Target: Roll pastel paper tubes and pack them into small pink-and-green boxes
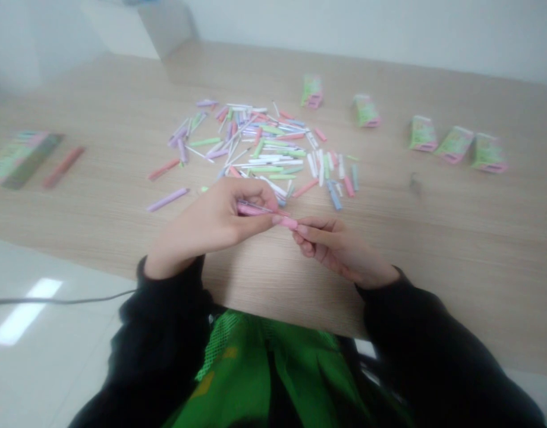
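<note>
A light wooden table (pixel 434 249) bears scattered pastel sticks (pixel 260 148) and small green-and-pink cartons (pixel 423 134).

Two hands show, the left hand (pixel 206 217) and the right hand (pixel 336 246), with one pink stick (pixel 255 209) pinched between them. There are five small green-and-pink boxes (pixel 422 134), one larger flat box (pixel 19 159), one separate orange-pink stick (pixel 63 167) and one wire (pixel 54 301). The pile of pastel sticks (pixel 264 142) holds several dozen at least, but they overlap too much for an exact count.
</note>
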The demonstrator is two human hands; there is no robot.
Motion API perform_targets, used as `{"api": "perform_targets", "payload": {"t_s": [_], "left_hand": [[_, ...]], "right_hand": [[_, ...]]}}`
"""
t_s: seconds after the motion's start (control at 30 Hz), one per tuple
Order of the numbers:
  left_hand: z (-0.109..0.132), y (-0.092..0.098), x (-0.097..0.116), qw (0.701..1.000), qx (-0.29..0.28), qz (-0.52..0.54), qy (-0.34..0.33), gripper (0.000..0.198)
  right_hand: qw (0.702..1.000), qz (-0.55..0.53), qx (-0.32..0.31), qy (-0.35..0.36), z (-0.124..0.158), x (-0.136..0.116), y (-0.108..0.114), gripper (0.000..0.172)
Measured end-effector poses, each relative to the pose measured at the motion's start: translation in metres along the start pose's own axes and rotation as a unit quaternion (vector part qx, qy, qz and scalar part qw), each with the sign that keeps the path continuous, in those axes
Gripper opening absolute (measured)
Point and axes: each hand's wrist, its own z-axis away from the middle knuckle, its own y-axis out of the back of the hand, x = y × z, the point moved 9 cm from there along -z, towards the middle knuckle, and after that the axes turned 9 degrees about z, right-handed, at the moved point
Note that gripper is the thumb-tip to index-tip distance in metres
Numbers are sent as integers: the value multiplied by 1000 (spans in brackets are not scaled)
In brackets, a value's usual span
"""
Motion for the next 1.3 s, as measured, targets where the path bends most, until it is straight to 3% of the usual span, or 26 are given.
{"api": "perform_targets", "payload": {"t_s": [0.13,0.23,0.33,0.47,0.57,0.7,0.8,0.9,1.03,1.13,1.23,1.3], "left_hand": [[12,13,-4,998,61,8,19,15],[27,15,-13,992,125,21,17,13],[38,-6,-30,989,147,-3,7,12],[35,-54,-58,992,97,-84,0,10],[32,-67,-71,971,110,-212,6,8],[34,-58,-69,952,162,-260,11,37],[35,-52,-58,960,181,-213,-11,40],[30,-53,-53,979,160,-128,-19,35],[25,-58,-48,989,127,-72,-34,13],[25,-57,-44,990,132,2,-52,11],[27,-53,-48,984,150,94,-18,8],[28,-53,-53,978,151,141,20,8]], "right_hand": [[999,35,38,9,3,-7,13,17],[992,81,96,20,8,-15,36,19],[967,176,175,54,16,-27,63,25],[918,324,222,61,22,-35,77,22],[901,373,215,50,21,-32,74,18],[893,406,188,56,19,-28,65,13],[891,417,163,69,18,-28,55,12],[891,427,128,86,17,-27,42,13],[895,428,91,88,14,-19,28,16],[913,389,87,89,14,-15,25,16],[934,340,69,86,16,-13,22,24],[928,356,48,98,19,-15,17,27]]}}
